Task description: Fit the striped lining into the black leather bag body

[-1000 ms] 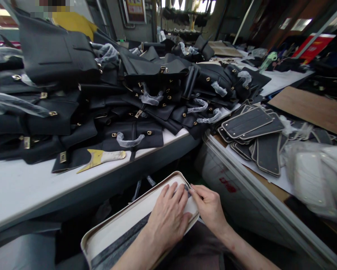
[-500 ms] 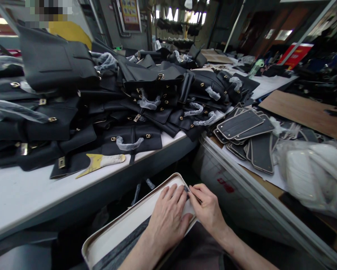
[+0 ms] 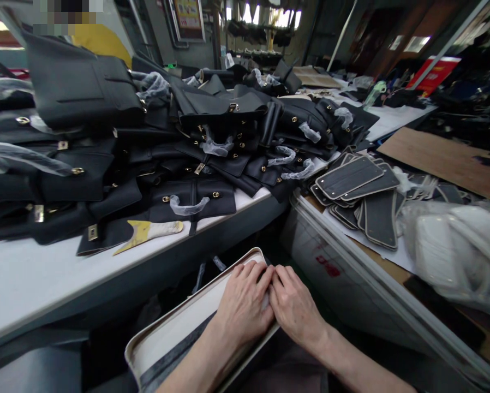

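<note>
Two bare hands work at the far end of a pale, rimmed panel (image 3: 177, 327), which lies in the near middle of the scene, slanting from near left to far right. The left hand (image 3: 245, 305) rests palm down across the panel, its fingers bent and slightly spread, its thumb toward the right hand. The right hand (image 3: 296, 311) is partly curled over the panel's right edge by the far corner, its fingers close together and its fingertips touching or nearly touching those of the left. Both sets of fingertips are partly hidden, so whether either hand pinches the rim cannot be told. A dark strip (image 3: 179, 349) runs along the panel and passes under the left forearm.

To the left, a white-topped table (image 3: 36, 278) carries heaped black leather bags (image 3: 89, 87) with gold fittings, and near its edge lies a yellow-and-white piece (image 3: 147, 233). To the right, dark panels with pale edges (image 3: 349, 177) lie stacked beside a clear plastic bag (image 3: 453, 251).
</note>
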Demonstrator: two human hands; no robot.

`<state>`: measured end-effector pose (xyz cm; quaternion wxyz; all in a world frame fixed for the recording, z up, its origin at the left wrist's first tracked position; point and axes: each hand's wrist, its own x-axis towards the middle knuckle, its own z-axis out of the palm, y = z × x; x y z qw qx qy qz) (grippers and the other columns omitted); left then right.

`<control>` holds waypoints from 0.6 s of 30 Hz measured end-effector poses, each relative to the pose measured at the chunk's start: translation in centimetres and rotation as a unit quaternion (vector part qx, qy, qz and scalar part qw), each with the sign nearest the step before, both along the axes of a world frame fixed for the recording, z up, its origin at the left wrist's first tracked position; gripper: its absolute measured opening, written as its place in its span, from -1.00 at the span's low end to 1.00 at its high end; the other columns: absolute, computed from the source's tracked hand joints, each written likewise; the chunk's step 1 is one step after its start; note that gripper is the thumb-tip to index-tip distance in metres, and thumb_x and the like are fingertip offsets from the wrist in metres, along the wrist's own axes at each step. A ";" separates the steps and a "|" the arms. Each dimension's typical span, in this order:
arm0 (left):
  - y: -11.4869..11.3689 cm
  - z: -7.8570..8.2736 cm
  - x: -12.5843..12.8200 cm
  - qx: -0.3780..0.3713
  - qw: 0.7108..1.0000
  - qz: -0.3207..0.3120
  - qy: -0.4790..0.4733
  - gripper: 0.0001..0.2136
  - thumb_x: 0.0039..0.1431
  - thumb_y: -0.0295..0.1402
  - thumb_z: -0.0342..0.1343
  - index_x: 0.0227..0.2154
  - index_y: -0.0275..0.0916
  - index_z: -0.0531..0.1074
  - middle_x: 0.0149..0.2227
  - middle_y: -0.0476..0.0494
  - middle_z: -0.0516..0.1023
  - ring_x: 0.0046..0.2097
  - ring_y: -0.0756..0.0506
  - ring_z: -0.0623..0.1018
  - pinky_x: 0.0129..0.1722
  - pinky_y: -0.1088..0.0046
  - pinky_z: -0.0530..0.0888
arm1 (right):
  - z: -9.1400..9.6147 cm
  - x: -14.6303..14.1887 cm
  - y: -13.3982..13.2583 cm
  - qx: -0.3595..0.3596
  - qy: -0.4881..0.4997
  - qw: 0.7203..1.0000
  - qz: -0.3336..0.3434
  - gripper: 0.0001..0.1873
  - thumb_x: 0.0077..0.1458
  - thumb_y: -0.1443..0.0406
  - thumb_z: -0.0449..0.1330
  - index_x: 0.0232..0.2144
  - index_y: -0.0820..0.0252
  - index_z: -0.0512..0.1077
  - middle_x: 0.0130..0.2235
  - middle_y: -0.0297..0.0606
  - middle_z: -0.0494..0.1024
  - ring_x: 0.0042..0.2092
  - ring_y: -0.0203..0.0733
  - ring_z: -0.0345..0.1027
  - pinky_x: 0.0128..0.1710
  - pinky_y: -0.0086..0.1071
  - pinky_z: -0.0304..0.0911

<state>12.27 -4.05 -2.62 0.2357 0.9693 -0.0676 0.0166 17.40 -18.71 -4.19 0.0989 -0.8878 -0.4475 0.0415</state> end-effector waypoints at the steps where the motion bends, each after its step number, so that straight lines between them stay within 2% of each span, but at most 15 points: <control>1: 0.0 0.2 0.0 0.000 1.000 0.001 -0.002 -0.49 0.14 -0.26 0.10 0.17 -0.18 0.24 0.11 -0.17 0.36 0.14 -0.22 0.29 0.17 0.14 0.21 | 0.1 0.0 -0.2 0.015 0.010 1.000 -0.005 -0.62 0.22 0.46 -0.08 -0.03 0.50 0.43 -0.06 0.11 0.41 -0.03 0.12 0.23 0.02 0.05 0.29; 3: -0.1 0.3 0.0 0.001 1.000 0.003 -0.004 -0.49 0.14 -0.26 0.11 0.16 -0.17 0.24 0.12 -0.17 0.35 0.16 -0.22 0.28 0.18 0.14 0.21 | 0.3 0.1 -0.8 0.073 0.049 0.996 -0.024 -0.62 0.25 0.44 -0.10 -0.03 0.46 0.43 -0.06 0.07 0.40 -0.03 0.06 0.23 0.03 -0.01 0.27; 5: -0.1 0.4 -0.1 0.004 1.000 0.007 0.000 -0.46 0.11 -0.25 0.14 0.17 -0.16 0.24 0.13 -0.16 0.34 0.16 -0.22 0.27 0.20 0.15 0.20 | 0.5 0.9 -1.4 0.153 0.120 0.979 -0.052 -0.63 0.28 0.38 -0.10 -0.11 0.37 0.48 -0.11 -0.01 0.41 -0.06 -0.02 0.26 0.00 -0.10 0.26; 7: -0.1 0.4 -0.2 0.003 1.000 0.011 0.006 -0.43 0.09 -0.22 0.18 0.17 -0.15 0.24 0.14 -0.16 0.33 0.17 -0.23 0.27 0.22 0.15 0.20 | 0.4 2.3 -1.7 0.225 0.244 0.938 -0.105 -0.71 0.26 0.31 0.01 -0.30 0.26 0.53 -0.19 -0.13 0.43 -0.14 -0.11 0.30 -0.07 -0.20 0.24; 9: -0.1 0.4 -0.2 -0.003 1.000 0.015 0.012 -0.40 0.07 -0.18 0.21 0.18 -0.14 0.24 0.15 -0.15 0.31 0.18 -0.23 0.26 0.23 0.15 0.19 | -0.1 4.3 -1.6 0.258 0.373 0.877 -0.159 -0.81 0.13 0.27 0.17 -0.46 0.24 0.49 -0.31 -0.22 0.44 -0.25 -0.19 0.31 -0.18 -0.27 0.22; 11: 0.0 0.3 -0.2 -0.013 1.000 0.019 0.015 -0.41 0.06 -0.17 0.23 0.16 -0.13 0.25 0.16 -0.14 0.30 0.19 -0.23 0.25 0.24 0.14 0.18 | -0.7 6.3 -1.2 0.252 0.466 0.828 -0.183 -0.83 0.00 0.25 0.27 -0.50 0.24 0.43 -0.43 -0.31 0.42 -0.36 -0.26 0.27 -0.31 -0.33 0.19; 12: 0.1 0.3 -0.1 -0.021 0.999 0.021 0.016 -0.41 0.05 -0.18 0.23 0.15 -0.13 0.26 0.17 -0.14 0.30 0.19 -0.24 0.25 0.24 0.14 0.18 | -1.1 7.1 -1.0 0.241 0.497 0.814 -0.180 -0.81 -0.05 0.24 0.29 -0.50 0.24 0.40 -0.48 -0.35 0.39 -0.41 -0.30 0.24 -0.37 -0.36 0.17; 15: 0.4 0.2 0.0 -0.055 0.998 0.034 0.014 -0.42 -0.01 -0.23 0.27 0.11 -0.11 0.30 0.15 -0.11 0.31 0.18 -0.24 0.26 0.24 0.15 0.18 | -1.6 8.9 -0.2 0.201 0.573 0.779 -0.158 -0.73 -0.15 0.23 0.34 -0.48 0.23 0.32 -0.53 -0.44 0.34 -0.47 -0.36 0.20 -0.48 -0.44 0.14; 18: 0.8 -0.1 0.4 -0.099 0.994 0.051 0.012 -0.42 -0.11 -0.25 0.31 0.05 -0.11 0.34 0.11 -0.09 0.35 0.15 -0.23 0.29 0.22 0.17 0.20 | -1.3 10.0 0.5 0.154 0.620 0.756 -0.143 -0.67 -0.21 0.25 0.36 -0.44 0.21 0.30 -0.52 -0.47 0.35 -0.49 -0.38 0.22 -0.52 -0.48 0.14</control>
